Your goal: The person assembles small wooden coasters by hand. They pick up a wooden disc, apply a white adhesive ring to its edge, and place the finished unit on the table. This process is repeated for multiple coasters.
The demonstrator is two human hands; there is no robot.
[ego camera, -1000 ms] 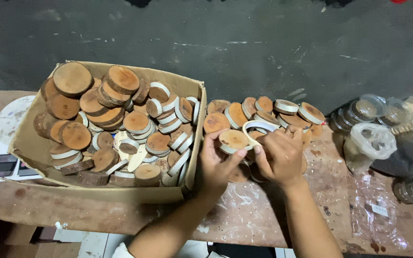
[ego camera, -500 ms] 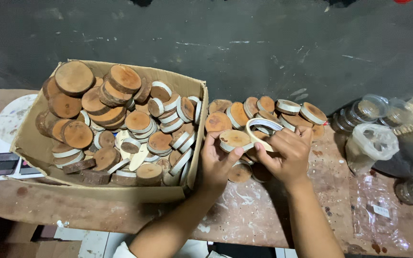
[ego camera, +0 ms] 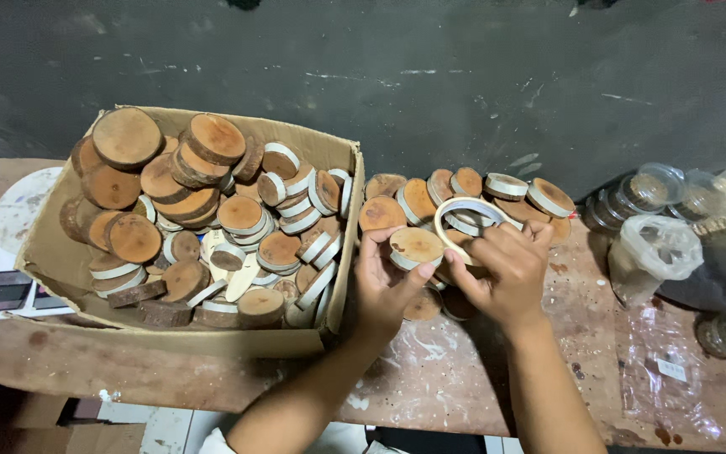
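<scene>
Head view | open brown cardboard box of wood slices at left; clear plastic bags at right | left hand pinches round bark-edged wood slice, flat face up, above table | right hand grips white tape ring, opening tilted toward camera, fingers curled.

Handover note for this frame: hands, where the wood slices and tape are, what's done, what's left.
Left hand: holds one wood slice upright, edge banded in white.
Right hand: holds the white tape roll against that slice.
Cardboard box to the left: full of slices, some banded in white, many bare.
Row of slices on the table behind the hands: most show white bands.
Done: banded slices in the box and the row.
Left: the slice in hand, the bare ones in the box.
</scene>
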